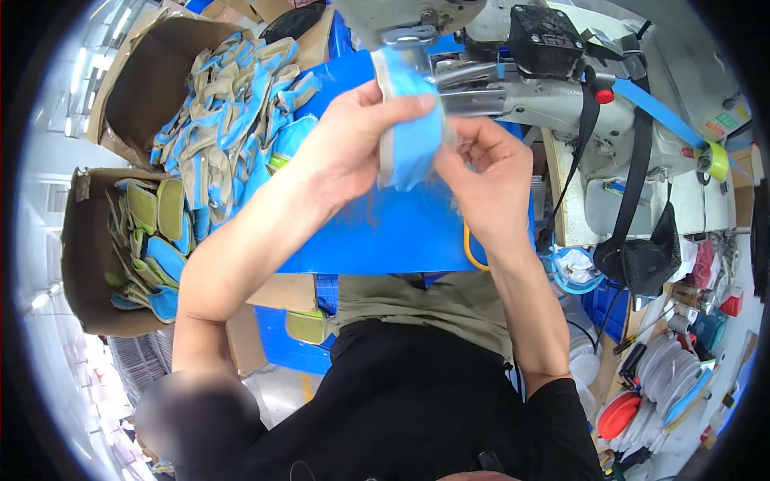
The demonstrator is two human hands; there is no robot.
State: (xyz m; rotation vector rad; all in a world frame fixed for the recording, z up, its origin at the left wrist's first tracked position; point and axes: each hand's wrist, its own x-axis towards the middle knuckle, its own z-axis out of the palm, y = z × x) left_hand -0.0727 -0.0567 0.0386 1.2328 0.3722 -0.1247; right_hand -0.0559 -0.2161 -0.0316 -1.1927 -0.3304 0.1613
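My left hand [353, 140] grips a blue fabric strip with beige edging [413, 148], its thumb lying across the top of the piece. My right hand [489, 168] has its fingers curled at the right edge of the same piece, which is slightly blurred. The piece is raised in front of the sewing machine's metal parts [465, 100], above a blue work surface [393, 240]. An orange loop [473, 248], perhaps a handle, shows just below my right hand, partly hidden by it.
A heap of blue and beige strips [233, 120] lies left, beside an open carton [120, 80] and a carton of green and blue pads [80, 240]. The machine [545, 112] with hanging black straps [634, 200] stands right; stacked discs [666, 377] sit lower right.
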